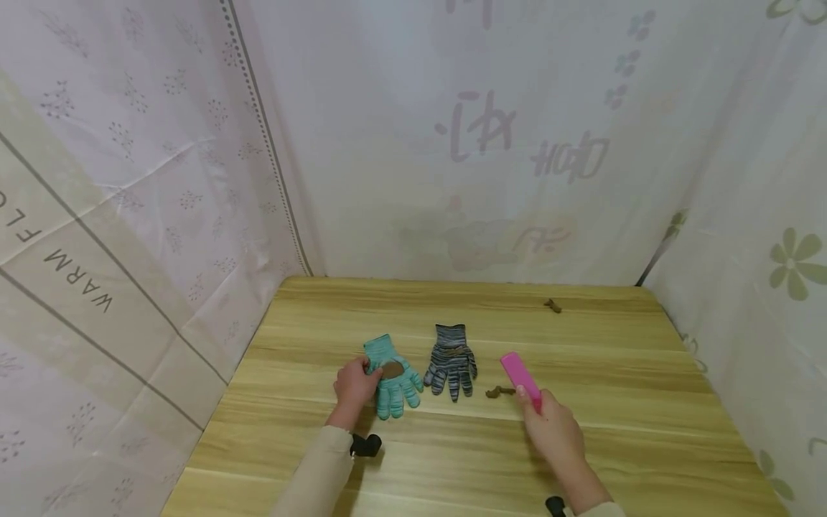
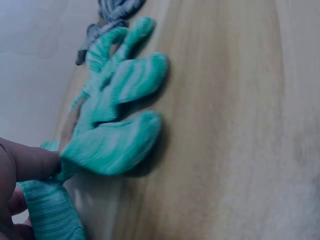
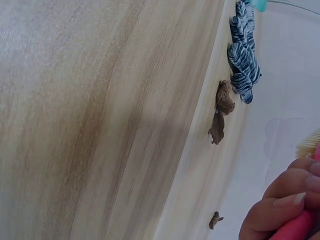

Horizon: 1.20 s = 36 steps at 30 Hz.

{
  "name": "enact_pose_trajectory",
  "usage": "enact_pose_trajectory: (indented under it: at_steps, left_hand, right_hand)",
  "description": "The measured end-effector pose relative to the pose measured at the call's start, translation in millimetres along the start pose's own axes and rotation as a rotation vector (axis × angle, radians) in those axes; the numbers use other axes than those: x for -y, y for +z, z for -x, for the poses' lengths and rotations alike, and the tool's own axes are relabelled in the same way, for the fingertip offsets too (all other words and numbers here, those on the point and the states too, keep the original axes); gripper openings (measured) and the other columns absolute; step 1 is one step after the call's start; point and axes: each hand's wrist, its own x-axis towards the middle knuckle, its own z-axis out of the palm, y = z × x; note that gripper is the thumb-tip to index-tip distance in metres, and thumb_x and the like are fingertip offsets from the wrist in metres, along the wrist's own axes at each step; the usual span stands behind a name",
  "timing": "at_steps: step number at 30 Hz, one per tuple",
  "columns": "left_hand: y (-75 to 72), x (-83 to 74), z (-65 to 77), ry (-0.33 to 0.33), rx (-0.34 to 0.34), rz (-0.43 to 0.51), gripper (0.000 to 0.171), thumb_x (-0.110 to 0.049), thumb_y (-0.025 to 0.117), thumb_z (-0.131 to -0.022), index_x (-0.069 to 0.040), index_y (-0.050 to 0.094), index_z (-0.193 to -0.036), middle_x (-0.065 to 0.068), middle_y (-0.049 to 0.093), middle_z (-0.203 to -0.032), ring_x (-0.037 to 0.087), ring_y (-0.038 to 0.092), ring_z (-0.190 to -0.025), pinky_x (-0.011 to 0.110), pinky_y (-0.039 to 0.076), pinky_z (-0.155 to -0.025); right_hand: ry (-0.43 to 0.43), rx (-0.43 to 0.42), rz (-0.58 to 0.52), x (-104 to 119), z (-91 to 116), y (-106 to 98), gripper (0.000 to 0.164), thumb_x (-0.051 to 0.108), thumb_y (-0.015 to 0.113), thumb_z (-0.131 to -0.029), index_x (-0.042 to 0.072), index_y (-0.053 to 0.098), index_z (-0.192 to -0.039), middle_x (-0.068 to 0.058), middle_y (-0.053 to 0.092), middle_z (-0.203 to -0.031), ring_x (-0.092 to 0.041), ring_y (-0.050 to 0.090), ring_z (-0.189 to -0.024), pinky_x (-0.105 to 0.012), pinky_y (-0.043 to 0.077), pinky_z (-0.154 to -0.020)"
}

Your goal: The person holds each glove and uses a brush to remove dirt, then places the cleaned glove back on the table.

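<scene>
Left grip [image 1: 354, 385] pinching the teal glove [image 1: 395, 392] beside its cuff; right grip [image 1: 554, 429] closed around a pink brush [image 1: 522, 377].
The glove lies on the surface [image 1: 452, 459], fingers toward the person, a brown patch [image 1: 391, 370] on its palm — light, soft knit by the look of it, likely to bunch or slide unless pinned at the cuff, and hard to damage. The brush looks light and stiff, best held by its handle, pale bristles [image 3: 309, 144] free. Beyond the left grip sits a gray striped glove [image 1: 453, 365], likely just as limp; one brown twisted piece [image 1: 496, 392] lies near the brush — perhaps crumbly — and another brown piece [image 1: 553, 306] near the far edge.
</scene>
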Motion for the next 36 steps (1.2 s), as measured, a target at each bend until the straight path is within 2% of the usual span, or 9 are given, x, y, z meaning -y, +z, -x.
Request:
enact_pose_trajectory:
  at_steps: [5,10,13,16,18,20,23,30,36]
  left_hand:
    - [-3.9,-1.2,-0.7,0.053,0.087,0.280,0.028,-0.016,0.068,-0.094,-0.005,0.046,-0.081,0.005,0.043,-0.078,0.021,0.041,-0.072,0.031,0.035,-0.062]
    - [-12.6,-17.1,7.2,-0.054,0.249,0.592,0.031,-0.018,0.055,-0.104,0.006,0.048,-0.121,0.021,0.054,-0.125,0.033,0.051,-0.115,0.045,0.046,-0.096]
    - [-15.1,-27.1,12.1,-0.090,0.338,0.786,0.046,-0.021,0.050,-0.107,0.009,0.034,-0.139,0.028,0.036,-0.148,0.044,0.032,-0.142,0.058,0.032,-0.113]
    - [-12.8,-38.0,15.5,-0.106,0.400,0.947,0.050,-0.023,0.048,-0.108,0.004,0.032,-0.146,0.022,0.042,-0.144,0.040,0.042,-0.134,0.051,0.040,-0.108]
    - [-12.5,-48.9,19.8,-0.096,0.437,1.031,0.038,-0.024,0.047,-0.109,0.002,0.042,-0.137,0.011,0.055,-0.121,0.026,0.056,-0.107,0.037,0.048,-0.090]
    - [-11.5,-61.4,23.9,-0.076,0.462,1.088,0.028,-0.023,0.046,-0.109,0.000,0.052,-0.124,0.001,0.058,-0.096,0.013,0.054,-0.079,0.025,0.046,-0.070]
    - [-9.2,-78.6,31.2,-0.053,0.505,1.159,0.024,-0.023,0.044,-0.110,-0.003,0.059,-0.109,-0.003,0.060,-0.085,0.008,0.053,-0.068,0.021,0.045,-0.062]
    - [2.1,-112.1,46.6,-0.011,0.578,1.194,0.024,-0.022,0.041,-0.111,-0.006,0.058,-0.105,-0.004,0.059,-0.079,0.006,0.050,-0.062,0.021,0.043,-0.058]
    - [15.6,-134.4,58.8,-0.027,0.587,1.190,0.023,-0.022,0.043,-0.110,-0.006,0.060,-0.107,-0.003,0.060,-0.080,0.007,0.053,-0.067,0.021,0.046,-0.062]
  right_hand:
    - [-0.003,-0.008,0.001,0,0,0,0.071,0.071,0.031,-0.100,0.005,0.056,-0.097,-0.004,0.047,-0.065,-0.019,0.043,-0.055,-0.032,0.035,-0.049]
    - [-0.005,0.001,-0.023,1,1,0,0.071,0.072,0.032,-0.100,0.005,0.056,-0.095,-0.004,0.048,-0.065,-0.018,0.043,-0.055,-0.031,0.036,-0.048]
    - [-0.010,0.002,-0.047,3,1,1,0.071,0.073,0.032,-0.099,0.006,0.056,-0.095,-0.004,0.048,-0.065,-0.018,0.043,-0.054,-0.031,0.037,-0.048]
    - [-0.019,-0.005,-0.065,9,3,0,0.069,0.071,0.033,-0.099,0.006,0.056,-0.095,-0.004,0.049,-0.066,-0.018,0.044,-0.055,-0.031,0.038,-0.048]
    - [-0.027,-0.013,-0.075,14,4,-1,0.066,0.069,0.035,-0.100,0.006,0.056,-0.095,-0.004,0.048,-0.066,-0.018,0.043,-0.056,-0.031,0.037,-0.049]
    - [-0.038,-0.019,-0.088,20,6,-1,0.064,0.067,0.037,-0.101,0.006,0.056,-0.093,-0.004,0.047,-0.066,-0.018,0.043,-0.056,-0.031,0.037,-0.050]
    - [-0.055,-0.018,-0.103,30,8,-1,0.064,0.066,0.038,-0.101,0.006,0.058,-0.099,-0.005,0.047,-0.068,-0.019,0.043,-0.059,-0.031,0.037,-0.052]
    - [-0.120,-0.026,-0.128,54,12,-1,0.070,0.063,0.041,-0.102,0.001,0.060,-0.130,-0.012,0.067,-0.094,-0.022,0.055,-0.076,-0.033,0.044,-0.063]
    - [-0.146,0.000,-0.169,73,14,2,0.062,0.061,0.041,-0.103,0.003,0.062,-0.111,-0.006,0.054,-0.073,-0.019,0.047,-0.063,-0.031,0.038,-0.053]
